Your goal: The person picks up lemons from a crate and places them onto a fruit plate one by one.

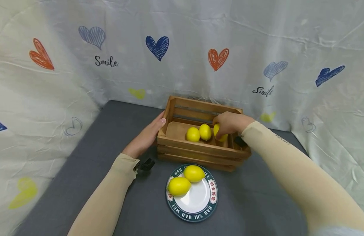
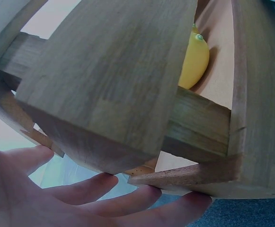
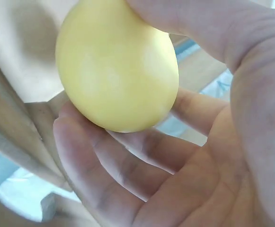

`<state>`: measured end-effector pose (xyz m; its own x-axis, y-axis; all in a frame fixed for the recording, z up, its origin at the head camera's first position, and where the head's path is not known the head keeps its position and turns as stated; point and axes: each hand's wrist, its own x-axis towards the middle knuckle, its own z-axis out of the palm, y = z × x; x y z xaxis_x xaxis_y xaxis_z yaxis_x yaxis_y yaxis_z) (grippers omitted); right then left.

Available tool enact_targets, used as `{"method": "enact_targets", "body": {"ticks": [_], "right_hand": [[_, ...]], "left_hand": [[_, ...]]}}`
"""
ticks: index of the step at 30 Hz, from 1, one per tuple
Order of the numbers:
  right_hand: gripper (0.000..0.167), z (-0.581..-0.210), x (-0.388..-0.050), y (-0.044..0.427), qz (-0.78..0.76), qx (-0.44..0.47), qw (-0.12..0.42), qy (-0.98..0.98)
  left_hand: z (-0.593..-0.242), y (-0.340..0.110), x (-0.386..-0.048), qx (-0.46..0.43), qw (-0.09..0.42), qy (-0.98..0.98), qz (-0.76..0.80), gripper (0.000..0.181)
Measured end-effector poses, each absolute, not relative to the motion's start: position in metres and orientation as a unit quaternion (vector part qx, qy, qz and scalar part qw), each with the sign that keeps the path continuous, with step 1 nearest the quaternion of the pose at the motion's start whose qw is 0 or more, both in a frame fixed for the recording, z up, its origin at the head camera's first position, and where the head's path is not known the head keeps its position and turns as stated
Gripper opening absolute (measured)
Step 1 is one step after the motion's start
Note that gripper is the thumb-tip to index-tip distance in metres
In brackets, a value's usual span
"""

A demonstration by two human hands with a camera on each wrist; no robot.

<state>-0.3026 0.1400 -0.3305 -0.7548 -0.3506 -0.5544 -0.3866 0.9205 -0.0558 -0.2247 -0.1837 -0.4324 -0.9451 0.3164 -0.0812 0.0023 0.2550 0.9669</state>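
Observation:
My right hand (image 1: 231,122) grips a yellow lemon (image 3: 118,71) inside the right part of a slatted wooden crate (image 1: 196,149). In the right wrist view, the thumb lies over the lemon and the fingers curl under it. Two more lemons, one on the left (image 1: 193,134) and one in the middle (image 1: 205,131), lie on the crate floor. Against the crate's left end, my left hand (image 1: 146,136) presses with outstretched fingers; their tips touch the wood in the left wrist view.
In front of the crate stands a round plate (image 1: 199,200) with a dark green lettered rim. It bears two lemons, one nearer (image 1: 179,186) and one farther (image 1: 194,173). A dark grey tabletop (image 1: 111,131) lies beneath, with a white heart-printed curtain (image 1: 188,19) behind.

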Motion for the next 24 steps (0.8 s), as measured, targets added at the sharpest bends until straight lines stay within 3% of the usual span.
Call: {"method": "enact_targets", "body": {"ticks": [9,24], "right_hand": [[0.056,-0.306,-0.280,0.152,0.009,-0.221,0.240,0.945],[0.059,-0.247,-0.215,0.158,0.004,-0.245,0.159,0.956]], "left_hand": [[-0.439,-0.186,-0.228,0.097,0.130,0.783,0.600,0.070],[-0.435,-0.185,-0.229,0.100,0.135,0.782,0.601,0.071]]}}
